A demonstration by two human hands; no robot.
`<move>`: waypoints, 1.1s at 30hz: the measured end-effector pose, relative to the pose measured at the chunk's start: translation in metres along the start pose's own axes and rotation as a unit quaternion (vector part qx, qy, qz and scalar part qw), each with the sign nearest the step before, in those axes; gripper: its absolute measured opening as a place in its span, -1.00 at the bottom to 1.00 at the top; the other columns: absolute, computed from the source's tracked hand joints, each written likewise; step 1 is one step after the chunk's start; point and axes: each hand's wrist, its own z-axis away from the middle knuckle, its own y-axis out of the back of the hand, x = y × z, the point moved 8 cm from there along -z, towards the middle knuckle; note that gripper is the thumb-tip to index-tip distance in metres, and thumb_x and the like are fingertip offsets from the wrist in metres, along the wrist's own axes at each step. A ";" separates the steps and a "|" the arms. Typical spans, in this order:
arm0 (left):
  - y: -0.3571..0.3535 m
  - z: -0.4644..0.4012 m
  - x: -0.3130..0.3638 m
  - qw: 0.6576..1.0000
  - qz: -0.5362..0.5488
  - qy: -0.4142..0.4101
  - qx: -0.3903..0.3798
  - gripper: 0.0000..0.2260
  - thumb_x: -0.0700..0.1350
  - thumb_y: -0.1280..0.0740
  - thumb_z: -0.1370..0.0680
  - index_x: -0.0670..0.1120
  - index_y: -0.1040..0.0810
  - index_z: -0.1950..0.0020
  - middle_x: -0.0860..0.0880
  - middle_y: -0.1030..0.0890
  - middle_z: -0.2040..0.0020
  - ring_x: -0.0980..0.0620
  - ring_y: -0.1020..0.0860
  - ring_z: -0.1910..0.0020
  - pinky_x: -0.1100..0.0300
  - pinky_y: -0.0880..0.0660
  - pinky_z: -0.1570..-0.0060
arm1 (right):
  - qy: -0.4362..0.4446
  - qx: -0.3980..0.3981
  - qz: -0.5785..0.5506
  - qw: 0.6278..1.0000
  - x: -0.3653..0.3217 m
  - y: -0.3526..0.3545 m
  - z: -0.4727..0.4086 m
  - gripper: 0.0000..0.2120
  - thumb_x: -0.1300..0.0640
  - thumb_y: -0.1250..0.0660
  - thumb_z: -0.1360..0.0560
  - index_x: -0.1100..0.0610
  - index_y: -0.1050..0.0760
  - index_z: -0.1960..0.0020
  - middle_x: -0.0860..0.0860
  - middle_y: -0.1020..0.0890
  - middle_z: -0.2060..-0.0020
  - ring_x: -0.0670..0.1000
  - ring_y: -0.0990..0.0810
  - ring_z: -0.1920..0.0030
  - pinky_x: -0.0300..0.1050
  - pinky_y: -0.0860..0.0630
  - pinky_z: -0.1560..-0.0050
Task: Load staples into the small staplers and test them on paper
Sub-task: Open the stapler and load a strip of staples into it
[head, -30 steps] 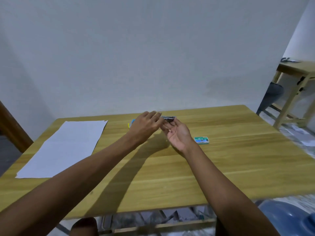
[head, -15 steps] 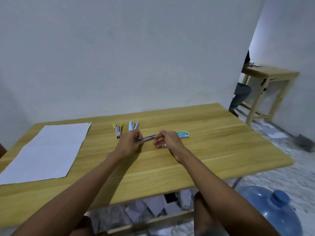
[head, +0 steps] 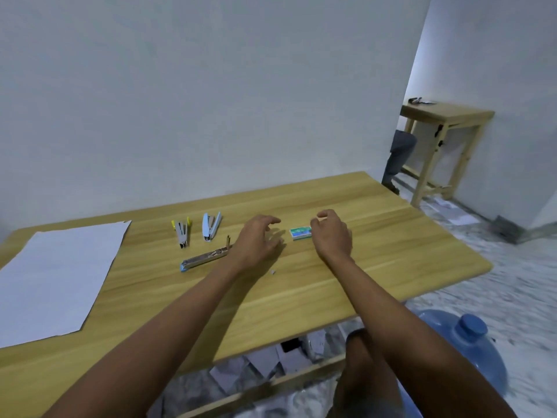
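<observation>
Three small staplers lie on the wooden table (head: 391, 251). A yellow-tipped stapler (head: 181, 232) and a light blue stapler (head: 210, 226) rest side by side near the wall. A third stapler (head: 204, 258) lies opened out flat, just left of my left hand (head: 256, 241), whose fingers are spread and hold nothing. My right hand (head: 331, 233) hovers with curled fingers over the right end of a small green staple box (head: 300, 232). A large white paper sheet (head: 57, 276) covers the table's left side. A tiny metal bit (head: 273, 271) lies near my left wrist.
A blue water jug (head: 470, 342) stands on the floor at the lower right. A second wooden table (head: 446, 116) stands in the far right corner, with someone's leg (head: 398, 158) beside it. Paper scraps litter the floor under the table.
Both hands held the opened stapler between them before. It now lies flat on the table, my left hand has let go, and my right hand has moved right over the staple box.
</observation>
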 end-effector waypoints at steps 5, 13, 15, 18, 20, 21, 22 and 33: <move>-0.030 -0.019 0.006 0.999 -0.020 0.013 -0.039 -0.64 -0.07 -0.43 -0.50 -0.18 -0.61 -0.25 -0.15 -0.66 -0.15 -0.12 -0.59 -0.12 0.10 -0.49 -0.08 | 0.046 -0.034 -0.015 0.998 -0.010 -0.018 0.003 -0.76 -0.01 -0.27 -0.55 0.03 -0.49 -0.17 0.01 -0.70 0.06 0.11 -0.60 -0.07 0.01 -0.40 -0.21; -0.021 -0.025 -0.012 0.997 0.019 0.050 -0.050 -0.73 -0.26 -0.43 -0.47 -0.23 -0.66 -0.16 -0.15 -0.70 -0.06 0.02 -0.63 0.04 0.32 -0.47 0.04 | 0.048 -0.063 -0.079 0.994 -0.002 -0.021 -0.013 -0.93 0.16 -0.34 -0.52 0.06 -0.55 0.00 0.07 -0.68 0.17 0.07 -0.66 0.09 0.04 -0.60 0.03; -0.018 -0.025 -0.019 0.996 0.032 0.059 -0.056 -0.77 -0.28 -0.44 -0.47 -0.24 -0.68 -0.11 -0.15 -0.70 -0.05 0.02 -0.64 0.03 0.28 -0.54 0.00 | 0.062 -0.081 -0.053 0.993 -0.003 -0.021 -0.017 -0.93 0.15 -0.32 -0.53 0.08 -0.58 0.02 0.07 -0.68 0.12 0.04 -0.65 0.09 0.02 -0.62 0.05; -0.017 -0.024 -0.019 0.996 0.028 0.061 -0.064 -0.84 -0.25 -0.46 -0.48 -0.23 -0.70 -0.04 -0.15 -0.70 -0.02 0.02 -0.64 0.06 0.24 -0.58 0.04 | 0.068 -0.105 -0.025 0.992 -0.006 -0.021 -0.024 -0.93 0.14 -0.31 -0.55 0.06 -0.58 0.06 0.09 -0.65 0.07 0.02 -0.64 0.09 -0.06 -0.64 0.12; -0.016 -0.024 -0.020 0.995 0.032 0.069 -0.066 -0.84 -0.24 -0.46 -0.48 -0.23 -0.70 -0.04 -0.14 -0.70 -0.01 0.03 -0.64 0.07 0.27 -0.57 0.07 | 0.061 -0.122 -0.009 0.991 -0.007 -0.020 -0.028 -0.93 0.14 -0.32 -0.55 0.06 -0.57 0.09 0.09 -0.64 0.07 0.03 -0.64 0.07 -0.09 -0.63 0.18; -0.016 -0.023 -0.021 0.994 0.036 0.074 -0.067 -0.84 -0.25 -0.46 -0.48 -0.23 -0.70 -0.04 -0.14 -0.70 -0.01 0.02 -0.64 0.07 0.28 -0.57 0.07 | 0.057 -0.130 -0.003 0.990 -0.007 -0.020 -0.029 -0.91 0.14 -0.32 -0.56 0.07 -0.57 0.10 0.09 -0.64 0.06 0.04 -0.63 0.05 -0.08 -0.63 0.17; -0.015 -0.023 -0.021 0.994 0.039 0.077 -0.067 -0.83 -0.25 -0.46 -0.47 -0.23 -0.70 -0.04 -0.14 -0.70 0.00 0.01 -0.64 0.08 0.28 -0.56 0.08 | 0.056 -0.135 0.001 0.989 -0.008 -0.019 -0.029 -0.90 0.15 -0.30 -0.57 0.08 -0.57 0.10 0.09 -0.63 0.05 0.04 -0.63 0.04 -0.05 -0.64 0.15; -0.019 -0.024 -0.025 0.990 0.023 0.088 -0.108 -0.82 -0.21 -0.47 -0.48 -0.21 -0.70 -0.06 -0.12 -0.70 0.00 -0.01 -0.63 0.06 0.26 -0.54 0.04 | 0.271 -0.258 0.219 0.901 -0.069 -0.033 -0.009 -0.88 0.13 -0.36 -0.54 0.07 -0.67 -0.01 -0.01 -0.69 0.04 0.03 -0.62 0.05 -0.02 -0.57 0.07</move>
